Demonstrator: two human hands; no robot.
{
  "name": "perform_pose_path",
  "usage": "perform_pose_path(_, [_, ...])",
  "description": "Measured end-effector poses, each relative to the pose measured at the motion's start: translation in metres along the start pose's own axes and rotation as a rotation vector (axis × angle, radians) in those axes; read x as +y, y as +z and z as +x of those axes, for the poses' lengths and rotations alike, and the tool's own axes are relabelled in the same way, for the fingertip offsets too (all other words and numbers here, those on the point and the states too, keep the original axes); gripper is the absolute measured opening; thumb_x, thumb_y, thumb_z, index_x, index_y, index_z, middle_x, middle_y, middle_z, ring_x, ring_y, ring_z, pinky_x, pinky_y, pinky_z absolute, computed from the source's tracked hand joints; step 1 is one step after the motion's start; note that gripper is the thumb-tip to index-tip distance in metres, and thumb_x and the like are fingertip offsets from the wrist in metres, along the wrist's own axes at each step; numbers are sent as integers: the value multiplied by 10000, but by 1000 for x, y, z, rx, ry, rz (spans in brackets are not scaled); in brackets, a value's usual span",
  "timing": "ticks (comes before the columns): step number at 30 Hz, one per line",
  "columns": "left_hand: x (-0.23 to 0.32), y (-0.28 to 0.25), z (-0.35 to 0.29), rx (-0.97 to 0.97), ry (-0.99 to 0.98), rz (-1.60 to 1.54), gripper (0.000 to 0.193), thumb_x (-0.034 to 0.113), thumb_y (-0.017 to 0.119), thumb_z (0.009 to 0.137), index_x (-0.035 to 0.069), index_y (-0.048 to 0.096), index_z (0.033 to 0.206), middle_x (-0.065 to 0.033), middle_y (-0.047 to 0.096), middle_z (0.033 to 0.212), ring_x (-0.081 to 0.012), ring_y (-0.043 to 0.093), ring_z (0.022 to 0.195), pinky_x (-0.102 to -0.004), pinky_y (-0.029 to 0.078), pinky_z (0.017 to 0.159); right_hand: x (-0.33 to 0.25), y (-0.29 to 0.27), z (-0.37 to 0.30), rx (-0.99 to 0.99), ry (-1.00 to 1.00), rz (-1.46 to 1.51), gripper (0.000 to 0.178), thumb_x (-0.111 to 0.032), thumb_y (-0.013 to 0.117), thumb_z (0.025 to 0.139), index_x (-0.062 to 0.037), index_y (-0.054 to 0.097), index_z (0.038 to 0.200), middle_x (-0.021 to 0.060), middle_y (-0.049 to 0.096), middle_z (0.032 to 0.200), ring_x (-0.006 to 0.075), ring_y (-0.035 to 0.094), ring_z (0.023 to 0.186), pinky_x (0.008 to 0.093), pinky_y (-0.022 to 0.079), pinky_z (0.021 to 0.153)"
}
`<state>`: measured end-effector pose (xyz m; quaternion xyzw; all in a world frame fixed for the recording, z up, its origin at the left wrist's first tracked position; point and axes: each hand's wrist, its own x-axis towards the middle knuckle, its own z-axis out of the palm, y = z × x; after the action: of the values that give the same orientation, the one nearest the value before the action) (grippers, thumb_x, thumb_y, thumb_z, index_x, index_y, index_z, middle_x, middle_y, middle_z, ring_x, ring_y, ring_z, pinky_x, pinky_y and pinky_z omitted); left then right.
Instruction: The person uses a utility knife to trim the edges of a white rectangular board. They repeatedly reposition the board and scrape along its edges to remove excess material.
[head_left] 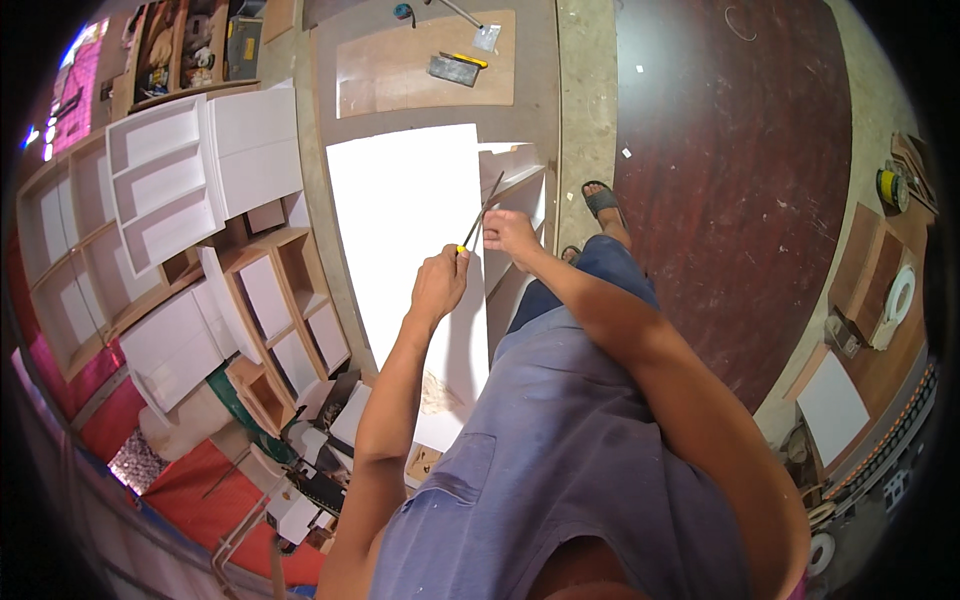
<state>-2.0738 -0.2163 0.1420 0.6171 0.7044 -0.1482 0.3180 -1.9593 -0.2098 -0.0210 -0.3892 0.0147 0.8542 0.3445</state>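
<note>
My left hand (440, 285) is closed round the yellow handle of a long, thin, dark-bladed tool (474, 232) that looks like a file. Its blade slants up and away over the long edge of a white board (405, 210). Just right of the blade, my right hand (510, 235) has its fingers curled together by that edge. Whatever may be in those fingers is too small to make out. Below the board's right side, part of a white cabinet frame (522, 180) shows.
Beyond the board, a grey scraper-like tool with a yellow strip (456, 69) lies on a brown panel (400, 75). White and wood cabinet units (165, 185) crowd the left side. A dark red sheet (735, 200) spreads on the right. A tape roll (900, 293) sits at far right.
</note>
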Motion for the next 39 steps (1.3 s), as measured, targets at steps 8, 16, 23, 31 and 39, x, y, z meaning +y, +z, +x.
perform_pose_path(8, [-3,10,-1,5,-9,49,381,297,421,1017,-35,560,894,-284,638,741,-477,622,716,-553,481,678,-11,18,-10,160,-13,-273,472,-415,670,915,38,621,1038,91,620,898,181,646,784,320,575,745])
perform_pose_path(16, [-1,11,-1,22,-7,47,407,308,413,1014,-51,555,884,-317,629,746,-490,629,744,-559,495,698,2,25,-2,357,-76,-245,408,-392,694,904,4,602,876,79,617,830,158,637,684,296,579,639])
perform_pose_path(23, [-6,8,1,20,25,52,389,293,433,1002,-57,575,906,-321,642,785,-488,644,749,-552,509,699,4,32,-10,388,-67,-283,527,-429,687,890,88,628,971,145,657,870,202,657,708,337,588,634])
perform_pose_path(31, [-13,3,-16,-19,5,9,381,291,436,999,-54,569,906,-316,643,779,-492,642,746,-555,510,691,6,39,-23,384,-46,-378,584,-541,615,901,41,637,856,111,630,777,193,635,650,330,576,594])
perform_pose_path(39, [-18,17,-3,-30,10,18,393,289,417,1005,-67,558,914,-327,640,803,-497,638,785,-562,499,739,4,44,-21,432,-60,-443,560,-527,611,909,17,609,774,109,613,704,187,606,558,342,558,502])
